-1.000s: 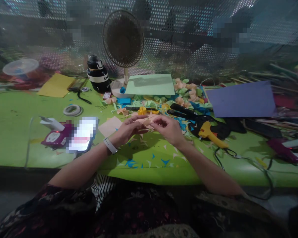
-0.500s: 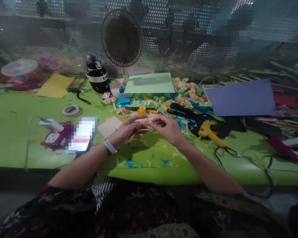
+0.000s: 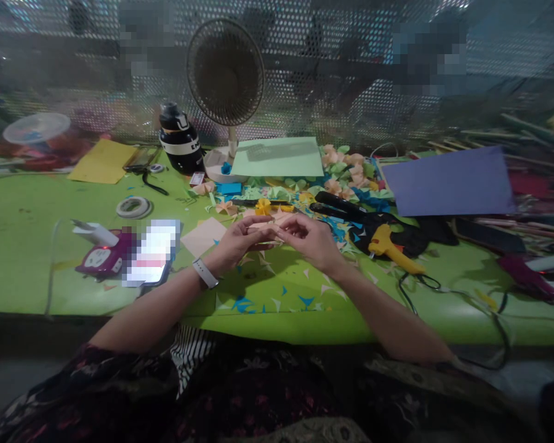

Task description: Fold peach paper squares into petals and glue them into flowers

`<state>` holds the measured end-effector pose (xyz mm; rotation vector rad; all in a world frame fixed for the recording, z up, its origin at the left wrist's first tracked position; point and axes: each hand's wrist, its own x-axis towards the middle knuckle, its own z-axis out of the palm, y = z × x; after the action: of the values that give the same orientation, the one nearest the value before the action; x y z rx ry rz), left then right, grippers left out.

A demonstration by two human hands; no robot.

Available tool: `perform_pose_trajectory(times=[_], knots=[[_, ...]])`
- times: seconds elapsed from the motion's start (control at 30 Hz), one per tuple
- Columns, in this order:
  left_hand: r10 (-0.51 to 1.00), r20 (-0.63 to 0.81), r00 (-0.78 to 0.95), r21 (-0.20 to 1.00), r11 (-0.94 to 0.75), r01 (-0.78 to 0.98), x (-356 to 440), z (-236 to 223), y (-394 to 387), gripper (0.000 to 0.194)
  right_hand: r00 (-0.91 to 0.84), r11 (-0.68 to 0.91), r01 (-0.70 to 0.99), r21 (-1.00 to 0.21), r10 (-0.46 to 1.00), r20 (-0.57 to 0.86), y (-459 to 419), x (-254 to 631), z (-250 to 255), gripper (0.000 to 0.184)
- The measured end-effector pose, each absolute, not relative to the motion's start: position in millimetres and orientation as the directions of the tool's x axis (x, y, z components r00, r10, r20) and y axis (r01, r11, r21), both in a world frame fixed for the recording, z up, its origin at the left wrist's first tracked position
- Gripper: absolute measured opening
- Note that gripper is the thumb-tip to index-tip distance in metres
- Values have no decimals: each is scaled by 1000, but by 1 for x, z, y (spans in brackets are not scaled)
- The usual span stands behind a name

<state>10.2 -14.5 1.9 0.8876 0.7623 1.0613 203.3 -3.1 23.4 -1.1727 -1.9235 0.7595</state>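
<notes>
My left hand (image 3: 244,241) and my right hand (image 3: 310,239) meet over the middle of the table, fingertips together. Between them they pinch a small piece of peach paper (image 3: 262,226), mostly covered by the fingers. Just beyond lie a yellow paper flower (image 3: 263,207) and a peach paper flower (image 3: 226,208). A flat peach paper square (image 3: 204,237) rests left of my left hand. Small blue and pale paper scraps (image 3: 243,304) are scattered on the green table (image 3: 258,326) below the hands.
A yellow glue gun (image 3: 392,249) and black-handled scissors (image 3: 337,208) lie to the right, near a purple sheet (image 3: 450,183). Behind stand a fan (image 3: 225,72) and a black bottle (image 3: 183,144). A lit phone (image 3: 153,252) and a tape roll (image 3: 133,207) are on the left.
The fingers have shifted slightly on the peach paper, with my left thumb now nearer the right fingertips. Everything else on the table stays put.
</notes>
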Motion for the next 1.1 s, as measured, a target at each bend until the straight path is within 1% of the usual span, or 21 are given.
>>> perform_pose_trajectory(times=[0.2,0.37,0.47,0.53,0.6,0.7,0.8,0.87,0.93,1.0,1.1], knots=[[951,-101,292,885,220,-411,11,0,-13,50,-298,382,397,-835,914,276,0,205,18,25],[964,-90,250,891,191,-412,11,4,-14,51,-199,366,454,-813,930,308,2,204,20,29],[968,-76,241,901,170,-399,10,5,-15,51,-174,350,434,-830,937,304,3,203,22,32],[970,-54,238,914,144,-380,9,5,-15,53,-238,331,422,-844,939,249,3,203,23,31],[974,-28,225,925,111,-363,9,3,-14,55,-322,317,413,-854,928,189,4,202,23,35],[977,-17,213,935,92,-344,9,1,-13,54,-397,255,337,-906,911,109,5,202,22,38],[965,-60,256,948,136,-289,6,3,-11,43,-420,181,284,-942,906,48,7,204,23,38],[946,-121,300,959,190,-211,2,6,-10,32,-432,163,290,-943,902,23,9,206,25,38],[927,-166,337,967,220,-128,-2,8,-8,27,-453,150,297,-943,892,0,10,208,27,37],[912,-163,377,975,208,-81,-5,9,-7,26,-470,147,302,-942,883,-12,10,209,30,37],[902,-133,411,984,170,-55,-8,8,-5,26,-499,145,313,-939,866,-32,10,211,31,38]])
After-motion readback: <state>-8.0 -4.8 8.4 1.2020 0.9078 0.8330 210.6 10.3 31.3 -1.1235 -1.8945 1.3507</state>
